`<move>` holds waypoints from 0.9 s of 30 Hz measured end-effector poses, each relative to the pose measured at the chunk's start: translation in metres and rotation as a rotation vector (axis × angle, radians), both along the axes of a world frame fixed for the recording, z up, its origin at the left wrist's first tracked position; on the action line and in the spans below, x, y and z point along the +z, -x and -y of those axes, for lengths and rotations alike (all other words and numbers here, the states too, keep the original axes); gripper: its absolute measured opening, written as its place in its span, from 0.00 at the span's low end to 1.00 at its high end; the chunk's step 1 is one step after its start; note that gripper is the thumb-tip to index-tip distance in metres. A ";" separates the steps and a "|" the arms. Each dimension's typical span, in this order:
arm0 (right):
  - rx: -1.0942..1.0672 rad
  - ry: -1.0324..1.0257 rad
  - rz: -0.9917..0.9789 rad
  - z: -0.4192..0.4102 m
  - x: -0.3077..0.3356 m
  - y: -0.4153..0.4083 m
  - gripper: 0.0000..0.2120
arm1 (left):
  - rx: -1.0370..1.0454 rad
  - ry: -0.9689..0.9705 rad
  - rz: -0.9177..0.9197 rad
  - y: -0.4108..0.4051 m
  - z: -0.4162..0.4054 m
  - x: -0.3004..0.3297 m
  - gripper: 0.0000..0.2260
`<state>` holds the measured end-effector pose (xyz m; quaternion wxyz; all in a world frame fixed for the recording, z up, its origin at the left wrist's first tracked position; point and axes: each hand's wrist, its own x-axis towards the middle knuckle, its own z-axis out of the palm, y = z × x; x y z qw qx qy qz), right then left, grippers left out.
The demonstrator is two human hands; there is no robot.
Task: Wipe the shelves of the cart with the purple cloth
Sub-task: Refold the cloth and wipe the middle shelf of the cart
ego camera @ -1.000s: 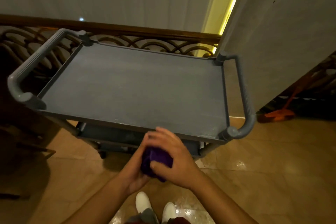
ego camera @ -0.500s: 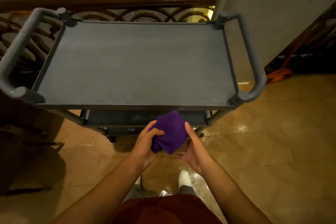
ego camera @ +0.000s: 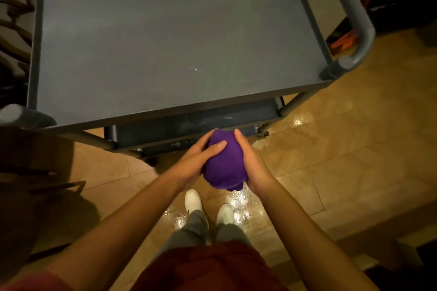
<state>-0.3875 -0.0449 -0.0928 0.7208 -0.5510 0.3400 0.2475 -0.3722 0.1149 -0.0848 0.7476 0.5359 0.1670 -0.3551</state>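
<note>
I see both of my hands closed around the purple cloth, which is bunched into a rounded wad and held in the air just in front of the near edge of the cart. My left hand cups the cloth's left side with the thumb laid across its top. My right hand wraps the right side, fingers curled behind and the thumb pointing up along the cloth. A small fold of cloth hangs out below, between my wrists.

The cart's top shelf is a flat grey tray with a low raised rim, and the cloth is not touching it. Below its near edge a lower shelf shows in part, and the top of the cloth overlaps it in my view; I cannot tell whether they touch. A curved grey handle stands off the right end of the cart, with another partly visible at the left end.

Under my hands are my white shoes on the glossy tan floor tiles. Near the cart's far right corner something orange lies on the floor, too dim to identify.
</note>
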 end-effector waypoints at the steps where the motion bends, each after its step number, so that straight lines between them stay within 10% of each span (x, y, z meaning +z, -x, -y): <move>1: 0.016 0.029 0.008 -0.002 -0.003 -0.004 0.30 | -0.014 -0.021 0.007 -0.002 -0.001 -0.003 0.25; 12: 0.053 0.373 0.325 0.018 -0.112 -0.027 0.27 | 0.213 -0.523 0.430 -0.049 0.013 -0.104 0.11; 27: -0.143 0.495 1.080 0.005 -0.275 -0.156 0.48 | 0.359 -0.165 0.628 -0.179 0.013 -0.248 0.12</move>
